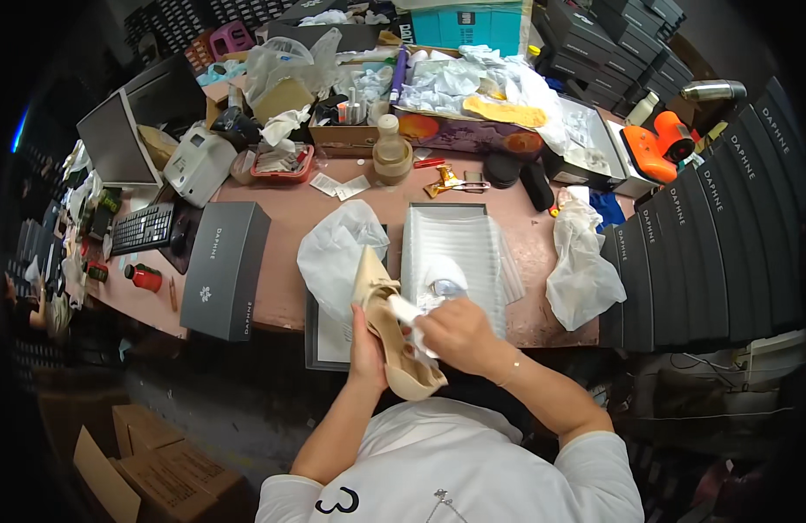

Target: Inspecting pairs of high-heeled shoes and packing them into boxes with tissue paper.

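Cluttered bench (pixel 281 218): left hand (pixel 365 353) grips beige shoe (pixel 394 336); right hand (pixel 455 336) pinches white paper (pixel 410 311) half-stuffed; box (pixel 446 235) waits open.

Left hand (pixel 365 351) grips a beige high-heeled shoe (pixel 387 324) from below, toe pointing up toward the pink table (pixel 289 213). Right hand (pixel 455 333) pinches a wad of white tissue paper (pixel 409 315) against the shoe's opening. Just beyond the hands lies an open grey shoe box (pixel 448 248) lined with white paper, with a crumpled white bag (pixel 337 248) on its left. A closed grey box (pixel 224 268) rests further left. Black boxes (pixel 712 235) stand stacked at right.
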The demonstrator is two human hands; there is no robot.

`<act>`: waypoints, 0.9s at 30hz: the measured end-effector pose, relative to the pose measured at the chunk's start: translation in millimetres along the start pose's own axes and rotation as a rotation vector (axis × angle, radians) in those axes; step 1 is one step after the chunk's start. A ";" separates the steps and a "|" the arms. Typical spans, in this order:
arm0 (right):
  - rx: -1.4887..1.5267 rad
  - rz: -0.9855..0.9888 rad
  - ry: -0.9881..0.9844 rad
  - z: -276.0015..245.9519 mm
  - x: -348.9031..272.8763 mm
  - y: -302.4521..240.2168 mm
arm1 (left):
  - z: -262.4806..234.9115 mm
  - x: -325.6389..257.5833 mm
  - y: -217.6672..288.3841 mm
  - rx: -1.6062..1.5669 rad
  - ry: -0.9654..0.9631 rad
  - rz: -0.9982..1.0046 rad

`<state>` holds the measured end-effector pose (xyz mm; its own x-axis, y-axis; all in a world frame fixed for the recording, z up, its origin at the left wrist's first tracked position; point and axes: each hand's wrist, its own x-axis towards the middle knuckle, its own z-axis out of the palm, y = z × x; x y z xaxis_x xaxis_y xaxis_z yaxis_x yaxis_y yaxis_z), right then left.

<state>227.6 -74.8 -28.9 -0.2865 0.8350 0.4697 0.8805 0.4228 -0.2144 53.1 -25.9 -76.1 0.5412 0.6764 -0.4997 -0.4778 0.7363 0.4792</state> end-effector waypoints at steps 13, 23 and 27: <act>0.668 0.421 -0.333 94.8 34.8 -7.6 | 25.1 -20.9 -11.7 0.134 -0.060 0.093; 0.634 0.382 -0.126 85.1 18.0 -49.9 | 18.8 21.1 35.9 0.379 0.033 0.205; 0.736 0.317 -0.133 81.9 21.2 -56.3 | 12.6 7.6 30.1 0.419 0.008 0.359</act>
<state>141.0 -52.1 -77.0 -0.1484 0.9692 0.1966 0.4668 0.2440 -0.8500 51.7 1.2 -56.4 0.3886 0.8849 -0.2569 -0.3141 0.3893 0.8659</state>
